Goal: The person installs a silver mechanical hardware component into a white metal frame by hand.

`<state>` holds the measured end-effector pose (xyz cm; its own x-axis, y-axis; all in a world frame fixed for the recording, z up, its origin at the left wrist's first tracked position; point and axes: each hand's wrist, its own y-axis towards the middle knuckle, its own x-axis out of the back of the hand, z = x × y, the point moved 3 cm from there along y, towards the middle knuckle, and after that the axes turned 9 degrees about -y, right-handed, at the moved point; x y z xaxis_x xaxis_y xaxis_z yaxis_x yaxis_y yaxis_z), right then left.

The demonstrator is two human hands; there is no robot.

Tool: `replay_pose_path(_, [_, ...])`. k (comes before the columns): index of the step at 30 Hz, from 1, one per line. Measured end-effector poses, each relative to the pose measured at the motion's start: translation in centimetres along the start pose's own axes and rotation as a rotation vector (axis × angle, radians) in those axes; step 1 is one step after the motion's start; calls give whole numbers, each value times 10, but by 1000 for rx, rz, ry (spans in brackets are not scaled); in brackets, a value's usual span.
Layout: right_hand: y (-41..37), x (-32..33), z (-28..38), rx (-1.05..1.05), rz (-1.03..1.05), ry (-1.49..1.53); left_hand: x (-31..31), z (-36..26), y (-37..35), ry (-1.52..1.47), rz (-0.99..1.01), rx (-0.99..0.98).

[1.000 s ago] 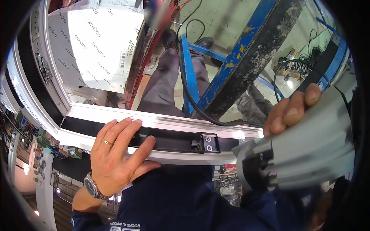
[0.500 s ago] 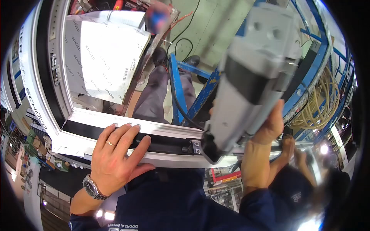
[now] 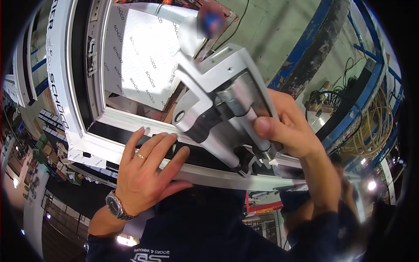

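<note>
A white window frame point(image 3: 61, 100) is seen from above, with one corner at the lower left and its lower rail running across the middle of the view. A black channel point(image 3: 109, 131) is set along that rail. Inside the frame's opening, a sheet of pale protective film point(image 3: 144, 56) printed with repeated lettering is seen. Beyond the frame, to the upper right, a blue steel stand point(image 3: 301, 54) with a dark, worn top is slanted across a concrete floor point(image 3: 262, 30). A grey metal tool point(image 3: 218, 100) is held tilted above the frame's lower rail, and its narrow end is brought down onto the rail beside a small metal fitting point(image 3: 257, 162). The tool is grasped by the right hand point(image 3: 290, 126), which is wrapped around its cylindrical body, the thumb laid across the barrel. The left hand point(image 3: 146, 172) is laid open and flat on the frame's lower rail, just left of the tool's tip, with the fingers spread over the black channel. Far right of the frame, a coil of yellowish cable point(image 3: 371, 122) is hung. A wristwatch point(image 3: 116, 205) is worn on the left wrist, below the frame, and a ring point(image 3: 140, 156) is worn on one finger.
</note>
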<state>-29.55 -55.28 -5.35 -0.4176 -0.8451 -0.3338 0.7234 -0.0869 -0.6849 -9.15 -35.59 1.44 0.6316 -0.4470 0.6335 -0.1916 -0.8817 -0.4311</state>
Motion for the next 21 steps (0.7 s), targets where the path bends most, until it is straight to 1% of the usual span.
replay_pose_path(2, [4, -9, -3, 22, -20, 34, 4, 0, -3, -19, -32, -12])
replay_pose_path(4, [6, -10, -3, 22, 5, 23, -2, -3, -16, -163, -309, -63])
replay_pose_path(6, [6, -11, -1, 7, 23, 21, -5, -10, -21, -214, -494, -67])
replay_pose_path(9, [7, -14, 4, 17, 3, 17, -9, -43, 15, -116, -618, -45])
replay_pose_path(11, [4, -16, 18, 10, -10, 21, -21, -51, 27, -74, -670, -43])
replay_pose_path(16, [2, -18, 23, 67, -7, 8, -23, -51, 40, 5, -780, -49])
replay_pose_path(20, [2, -19, 18, 90, 22, 7, -9, -62, 49, 181, -711, -94])
replay_pose_path(21, [1, -20, 18, 88, 25, 6, -16, -59, 49, 205, -736, -107])
